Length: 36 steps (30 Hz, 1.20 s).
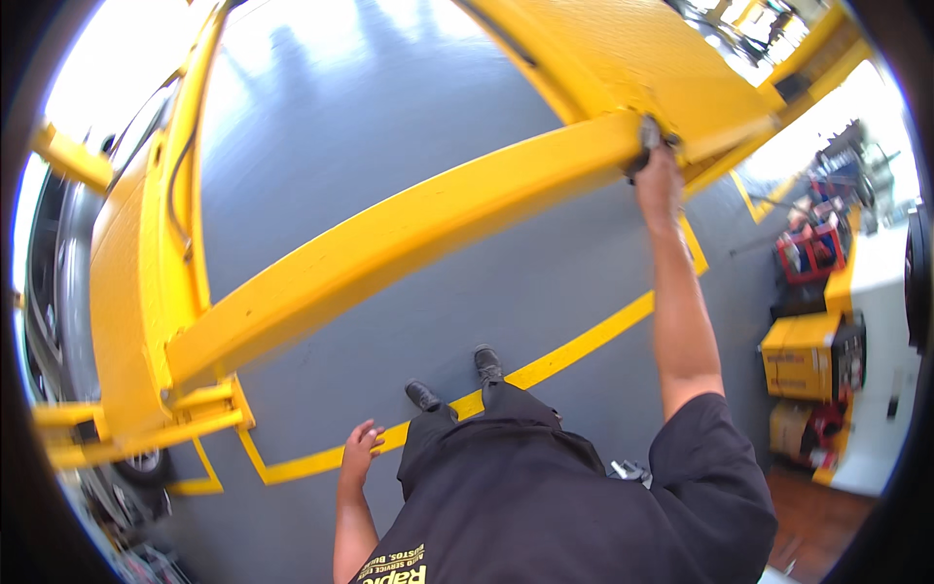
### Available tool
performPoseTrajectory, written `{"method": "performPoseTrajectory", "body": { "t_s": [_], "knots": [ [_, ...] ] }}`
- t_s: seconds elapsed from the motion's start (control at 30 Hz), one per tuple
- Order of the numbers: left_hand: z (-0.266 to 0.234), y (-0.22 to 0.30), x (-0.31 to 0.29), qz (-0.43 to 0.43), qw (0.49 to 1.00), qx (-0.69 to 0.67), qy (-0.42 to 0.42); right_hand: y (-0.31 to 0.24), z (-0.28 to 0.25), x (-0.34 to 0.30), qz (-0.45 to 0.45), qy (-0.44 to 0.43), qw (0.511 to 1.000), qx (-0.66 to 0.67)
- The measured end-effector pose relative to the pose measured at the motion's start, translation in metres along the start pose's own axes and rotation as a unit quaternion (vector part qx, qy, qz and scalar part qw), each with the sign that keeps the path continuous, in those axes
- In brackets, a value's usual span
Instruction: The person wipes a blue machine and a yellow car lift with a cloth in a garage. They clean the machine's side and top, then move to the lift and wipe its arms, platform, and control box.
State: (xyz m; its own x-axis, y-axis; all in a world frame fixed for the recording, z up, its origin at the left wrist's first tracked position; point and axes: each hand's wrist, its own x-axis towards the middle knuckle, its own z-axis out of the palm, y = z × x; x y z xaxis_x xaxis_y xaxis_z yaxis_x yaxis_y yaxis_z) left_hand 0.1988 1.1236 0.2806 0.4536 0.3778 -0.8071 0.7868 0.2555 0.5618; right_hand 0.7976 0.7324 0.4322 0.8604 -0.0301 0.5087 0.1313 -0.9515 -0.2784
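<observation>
My right hand (659, 177) is raised with the arm stretched out, closed at the right end of a yellow crossbeam (409, 229). A small dark and grey thing (649, 134) shows at its fingers, against the beam; its kind is too blurred to make out. The beam joins two yellow vehicle-lift runways, the left runway (119, 292) and the right runway (647, 58). My left hand (361, 443) hangs low by my side, fingers loosely apart, holding nothing and touching nothing.
A grey floor (321, 409) carries a yellow painted line (584, 341). A vehicle (76, 282) stands beyond the left runway. Along the right wall sit a yellow and black machine (812, 357) and red-framed equipment (812, 251). A cable (173, 185) hangs along the left runway.
</observation>
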Motion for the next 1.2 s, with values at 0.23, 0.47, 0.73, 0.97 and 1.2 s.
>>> {"method": "performPoseTrajectory", "body": {
  "t_s": [0.23, 0.47, 0.73, 0.97, 1.2],
  "knots": [
    [0.022, -0.107, -0.030, -0.038, 0.999, -0.008, -0.033, 0.045, 0.031, -0.023, -0.053, -0.014, 0.983, 0.176],
    [0.021, -0.326, -0.076, -0.232, 0.950, -0.181, 0.100, -0.224, -0.039, -0.192, -0.148, -0.121, 0.925, 0.328],
    [0.023, -0.431, -0.103, -0.204, 0.915, -0.326, 0.125, -0.441, -0.049, -0.379, -0.208, -0.153, 0.866, 0.427],
    [-0.028, -0.510, -0.146, -0.122, 0.847, -0.470, 0.219, -0.587, -0.072, -0.519, -0.390, -0.464, 0.662, 0.442],
    [-0.188, -0.398, -0.279, 0.176, 0.833, -0.455, 0.262, -0.621, -0.037, -0.738, -0.501, -0.724, 0.410, 0.238]
  ]
}}
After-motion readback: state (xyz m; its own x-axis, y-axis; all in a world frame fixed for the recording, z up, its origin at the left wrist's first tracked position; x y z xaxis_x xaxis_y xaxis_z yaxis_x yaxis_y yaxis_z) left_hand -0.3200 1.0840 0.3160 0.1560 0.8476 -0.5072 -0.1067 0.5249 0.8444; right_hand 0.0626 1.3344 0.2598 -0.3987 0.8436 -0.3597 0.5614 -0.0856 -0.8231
